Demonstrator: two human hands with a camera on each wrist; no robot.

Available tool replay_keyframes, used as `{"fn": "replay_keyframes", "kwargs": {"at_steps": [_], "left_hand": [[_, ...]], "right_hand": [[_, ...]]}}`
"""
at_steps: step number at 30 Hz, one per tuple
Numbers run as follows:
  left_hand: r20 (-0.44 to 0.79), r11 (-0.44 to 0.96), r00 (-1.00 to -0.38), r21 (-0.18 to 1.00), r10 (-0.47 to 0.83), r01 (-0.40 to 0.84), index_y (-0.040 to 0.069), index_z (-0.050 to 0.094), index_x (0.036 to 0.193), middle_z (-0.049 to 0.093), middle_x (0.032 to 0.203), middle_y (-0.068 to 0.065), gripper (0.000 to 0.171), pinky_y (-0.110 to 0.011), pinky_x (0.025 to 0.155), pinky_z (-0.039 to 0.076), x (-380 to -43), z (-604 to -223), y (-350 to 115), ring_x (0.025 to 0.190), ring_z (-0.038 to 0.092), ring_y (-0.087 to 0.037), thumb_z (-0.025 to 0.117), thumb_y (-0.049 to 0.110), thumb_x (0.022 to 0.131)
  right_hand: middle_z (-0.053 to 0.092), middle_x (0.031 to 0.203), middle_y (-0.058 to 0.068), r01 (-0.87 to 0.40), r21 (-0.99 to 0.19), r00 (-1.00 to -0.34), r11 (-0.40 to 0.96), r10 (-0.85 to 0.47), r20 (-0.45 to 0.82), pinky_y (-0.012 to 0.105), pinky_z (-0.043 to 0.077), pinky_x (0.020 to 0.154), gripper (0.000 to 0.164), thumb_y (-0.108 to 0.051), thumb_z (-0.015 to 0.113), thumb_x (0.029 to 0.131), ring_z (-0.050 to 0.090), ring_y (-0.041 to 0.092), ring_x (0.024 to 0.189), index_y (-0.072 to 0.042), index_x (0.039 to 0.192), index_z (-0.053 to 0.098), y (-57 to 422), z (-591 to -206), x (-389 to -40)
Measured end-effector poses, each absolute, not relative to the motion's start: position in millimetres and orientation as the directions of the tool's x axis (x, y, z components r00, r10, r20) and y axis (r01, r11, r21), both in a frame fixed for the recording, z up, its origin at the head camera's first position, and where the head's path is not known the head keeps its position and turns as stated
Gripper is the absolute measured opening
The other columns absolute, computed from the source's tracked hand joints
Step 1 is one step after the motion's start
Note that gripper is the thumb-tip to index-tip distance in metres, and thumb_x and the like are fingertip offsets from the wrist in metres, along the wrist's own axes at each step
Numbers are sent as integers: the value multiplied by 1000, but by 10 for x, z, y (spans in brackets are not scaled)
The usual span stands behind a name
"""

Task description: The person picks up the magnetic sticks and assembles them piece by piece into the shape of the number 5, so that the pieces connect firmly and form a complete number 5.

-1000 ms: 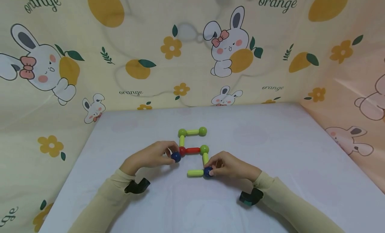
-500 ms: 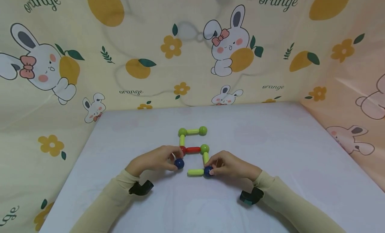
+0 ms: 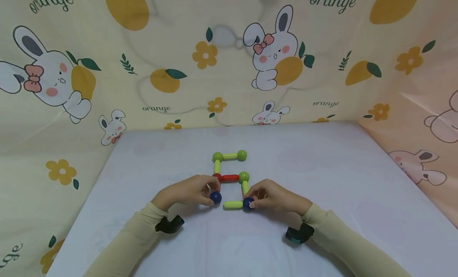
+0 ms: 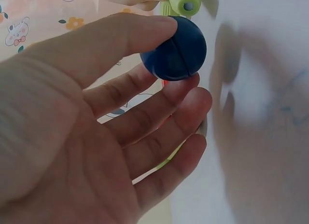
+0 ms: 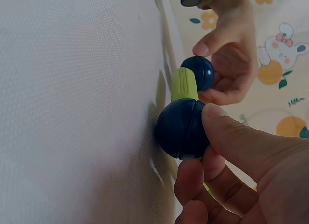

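Note:
My left hand pinches a dark blue ball between thumb and fingertips, just left of the free end of a yellow-green rod. At that rod's other end, my right hand holds a second dark blue ball between thumb and fingers. From this ball another yellow-green rod runs up to a green ball. A red rod joins that green ball to a red ball, which the left fingers partly cover in the head view.
Beyond the red ball, a yellow-green rod leads to a green ball. Another rod links it to a green ball. All lie on a white-covered table, with a printed rabbit-and-orange cloth behind.
My left hand has moved slightly right and toward me with its blue ball, from beside the red ball to near the rod's free end. The right hand stays in place.

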State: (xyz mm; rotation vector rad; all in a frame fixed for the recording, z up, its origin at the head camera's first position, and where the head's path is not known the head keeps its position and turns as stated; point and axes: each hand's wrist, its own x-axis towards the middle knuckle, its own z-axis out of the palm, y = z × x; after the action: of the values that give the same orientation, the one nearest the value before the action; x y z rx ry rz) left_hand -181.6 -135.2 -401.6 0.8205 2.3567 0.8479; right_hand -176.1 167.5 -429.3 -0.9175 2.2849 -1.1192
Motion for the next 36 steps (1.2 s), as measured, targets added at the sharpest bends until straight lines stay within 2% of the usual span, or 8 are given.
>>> {"fn": "replay_keyframes", "kwargs": {"at_steps": [7, 17, 26, 36], "left_hand": [[-253, 636, -696, 678, 672, 368, 10, 63, 111, 67, 106, 0, 30, -29, 85, 53, -1799, -4033, -1323, 94, 60, -17, 78, 9, 86], [-250, 625, -679, 678, 691, 386, 7, 63, 111, 67, 104, -2, 29, -25, 84, 52, -1794, -4046, -1322, 93, 60, -16, 78, 10, 86], [-265, 628, -672, 680, 691, 378, 12, 64, 108, 66, 103, 1, 26, -26, 84, 53, -1789, -4090, -1299, 93, 60, -16, 78, 10, 86], [-275, 630, -669, 683, 690, 370, 12, 65, 107, 66, 101, 2, 25, -25, 83, 53, -1778, -4090, -1286, 92, 60, -16, 79, 11, 86]], "right_hand": [[61, 81, -1, -370, -812, -686, 451, -722, -88, 20, 49, 69, 23, -13, 74, 91, 55, 5, 74, -4, 112, 75, 1673, -4277, -1751], [60, 81, -1, -364, -818, -687, 445, -722, -86, 20, 49, 69, 23, -13, 74, 91, 54, 6, 75, -4, 112, 75, 1674, -4280, -1752], [61, 80, 0, -365, -818, -687, 445, -722, -86, 20, 49, 69, 22, -12, 75, 91, 54, 6, 75, -4, 111, 75, 1667, -4276, -1756], [60, 80, -1, -369, -815, -685, 447, -723, -87, 21, 49, 69, 22, -13, 74, 91, 54, 5, 74, -4, 111, 75, 1666, -4269, -1750]]}}
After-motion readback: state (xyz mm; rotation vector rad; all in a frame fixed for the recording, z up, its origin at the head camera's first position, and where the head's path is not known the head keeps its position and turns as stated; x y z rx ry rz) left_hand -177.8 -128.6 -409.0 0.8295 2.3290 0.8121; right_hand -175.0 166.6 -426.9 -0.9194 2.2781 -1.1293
